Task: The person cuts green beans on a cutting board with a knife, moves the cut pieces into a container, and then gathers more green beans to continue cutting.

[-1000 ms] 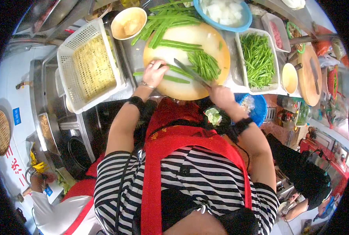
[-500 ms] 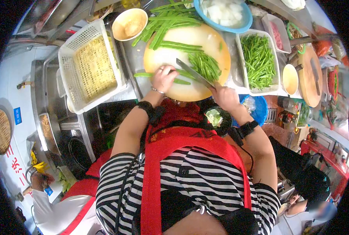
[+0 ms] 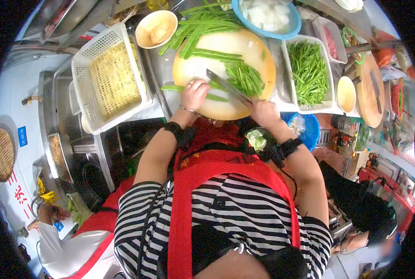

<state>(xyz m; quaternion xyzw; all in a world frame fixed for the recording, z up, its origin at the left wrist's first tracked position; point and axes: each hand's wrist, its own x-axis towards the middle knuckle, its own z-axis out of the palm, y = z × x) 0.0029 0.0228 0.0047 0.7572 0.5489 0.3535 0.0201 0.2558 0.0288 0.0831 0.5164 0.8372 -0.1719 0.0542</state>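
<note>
A round cutting board [image 3: 207, 46] lies in front of me. My left hand [image 3: 194, 95] is closed, fingers curled over green beans [image 3: 172, 88] near the board's lower left, pressing them down. The wrapped fingers of my right hand [image 3: 264, 113] grip the handle of a kitchen knife [image 3: 227, 86]. Its blade slants up and left, just right of my left fingertips. Against the blade's far side sits a pile of sliced green beans [image 3: 245, 80]. A few whole pods [image 3: 217, 55] lie across the board above the knife, and more whole beans [image 3: 203, 28] overlap its upper left edge.
Left of the board stands a white perforated basket [image 3: 79, 76] beside a beige bowl [image 3: 156, 29]. A blue bowl of white chunks [image 3: 266, 16] is at the back. To the right is a white basket of sliced beans [image 3: 308, 72]. Co-workers [image 3: 93, 246] stand behind on both sides.
My right hand and the knife have shifted slightly left, with the blade closer to my left fingers. The left hand keeps nearly the same place on the beans.
</note>
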